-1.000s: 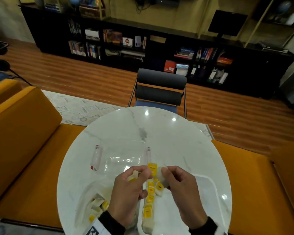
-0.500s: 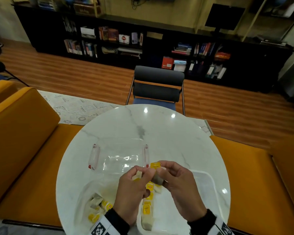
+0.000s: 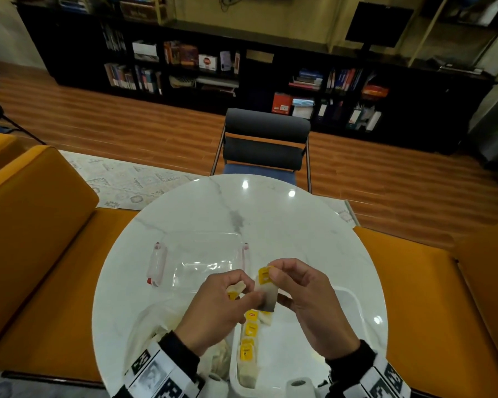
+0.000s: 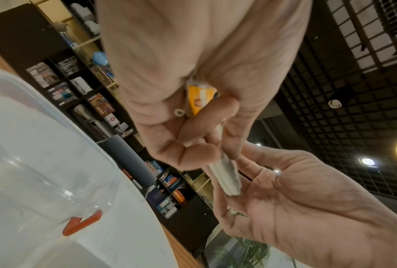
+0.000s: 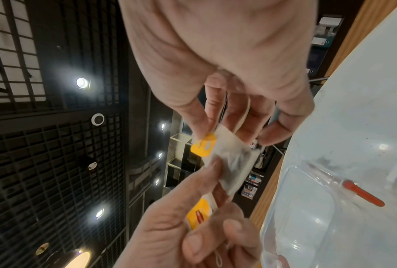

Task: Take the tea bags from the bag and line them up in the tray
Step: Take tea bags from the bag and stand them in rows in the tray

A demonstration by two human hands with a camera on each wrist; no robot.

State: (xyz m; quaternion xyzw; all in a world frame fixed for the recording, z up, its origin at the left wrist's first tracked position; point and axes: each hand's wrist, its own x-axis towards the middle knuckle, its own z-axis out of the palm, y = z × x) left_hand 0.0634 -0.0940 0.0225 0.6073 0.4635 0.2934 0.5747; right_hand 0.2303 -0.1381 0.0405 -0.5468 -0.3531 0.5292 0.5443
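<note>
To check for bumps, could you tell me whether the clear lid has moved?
No, the lid sits as before, its right clip just below the table's grey mark.

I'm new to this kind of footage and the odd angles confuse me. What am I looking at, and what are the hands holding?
No machine here: a person wears three cameras. The head view looks down at a round marble table. The other two sit on the wrists and look up along the fingers, so you see ceiling.

The left hand holds a tea bag, and the right hand pinches another tea bag. Below them a white tray holds a row of tea bags. A plastic bag lies left of it, a clear lid beyond.
</note>
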